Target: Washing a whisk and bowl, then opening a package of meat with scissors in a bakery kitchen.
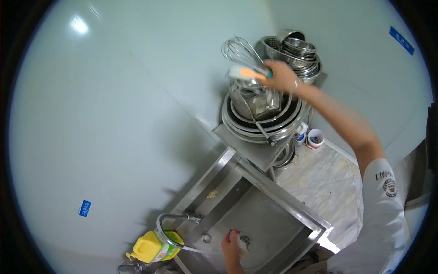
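My right hand (280, 77) reaches over the stacked metalware, shut on a blurred spatula (251, 73) with an orange shaft and pale blade. A wire balloon whisk (241, 49) runs up to the same hand; whether I grip it too is unclear. Below are a clear jug (267, 104) and a fine-mesh strainer (241, 104), set in nested steel bowls (236, 128). Down in the stainless steel sink (270, 212), my left hand (231, 248) is curled around a small white item (243, 245), too blurred to name, with dark red at the fingertips.
A steel shelf (239, 145) bears the bowls, with a colander (270, 46) and more bowls behind. Under it are a white bottle (301, 132), a white tub (315, 138) and a pot (285, 156). A curved faucet (160, 227) and yellow jug (147, 246) flank the sink.
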{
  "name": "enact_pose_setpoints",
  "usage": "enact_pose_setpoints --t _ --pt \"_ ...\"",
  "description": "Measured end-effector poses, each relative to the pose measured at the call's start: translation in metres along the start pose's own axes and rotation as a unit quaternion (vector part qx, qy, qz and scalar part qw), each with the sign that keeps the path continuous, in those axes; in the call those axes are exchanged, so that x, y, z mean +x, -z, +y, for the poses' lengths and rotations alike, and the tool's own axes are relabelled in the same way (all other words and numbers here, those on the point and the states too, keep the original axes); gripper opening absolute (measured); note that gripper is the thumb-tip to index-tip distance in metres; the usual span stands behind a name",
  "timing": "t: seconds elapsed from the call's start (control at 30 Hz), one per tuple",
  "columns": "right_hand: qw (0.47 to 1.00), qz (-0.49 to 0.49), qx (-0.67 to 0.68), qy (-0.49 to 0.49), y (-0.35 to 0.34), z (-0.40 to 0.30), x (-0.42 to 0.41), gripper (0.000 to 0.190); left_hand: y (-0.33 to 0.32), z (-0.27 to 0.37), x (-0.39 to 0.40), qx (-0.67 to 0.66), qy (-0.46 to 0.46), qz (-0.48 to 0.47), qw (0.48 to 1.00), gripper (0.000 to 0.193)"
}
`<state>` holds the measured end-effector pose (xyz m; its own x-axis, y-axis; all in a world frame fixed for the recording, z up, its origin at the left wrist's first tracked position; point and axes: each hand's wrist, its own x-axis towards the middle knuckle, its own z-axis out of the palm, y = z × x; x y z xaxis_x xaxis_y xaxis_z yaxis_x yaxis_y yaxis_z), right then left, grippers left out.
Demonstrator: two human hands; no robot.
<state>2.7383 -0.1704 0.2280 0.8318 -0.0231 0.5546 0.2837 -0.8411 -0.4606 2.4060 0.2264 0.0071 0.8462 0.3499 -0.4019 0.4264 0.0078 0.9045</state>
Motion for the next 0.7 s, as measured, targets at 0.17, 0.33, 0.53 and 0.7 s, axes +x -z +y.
enact_pose_setpoints --t 0.17,0.33,0.53,0.7 --pt "0.958 -0.171 -0.231 0.003 -0.055 0.025 0.098 0.038 0.027 -0.066 -0.016 0.06 0.028 0.02 0.998 0.032" --pt "0.934 -0.184 -0.302 -0.047 -0.097 0.062 0.114 0.049 0.061 -0.109 -0.005 -0.26 0.219 0.125 0.932 0.03" --pt "0.976 -0.061 -0.207 -0.019 -0.091 0.107 0.099 0.047 0.115 -0.181 0.08 -0.576 0.162 0.113 0.793 0.028" --pt "0.972 -0.157 0.095 -0.15 -0.099 0.037 0.016 0.047 0.143 -0.226 0.098 -0.6 0.115 0.152 0.777 0.036"
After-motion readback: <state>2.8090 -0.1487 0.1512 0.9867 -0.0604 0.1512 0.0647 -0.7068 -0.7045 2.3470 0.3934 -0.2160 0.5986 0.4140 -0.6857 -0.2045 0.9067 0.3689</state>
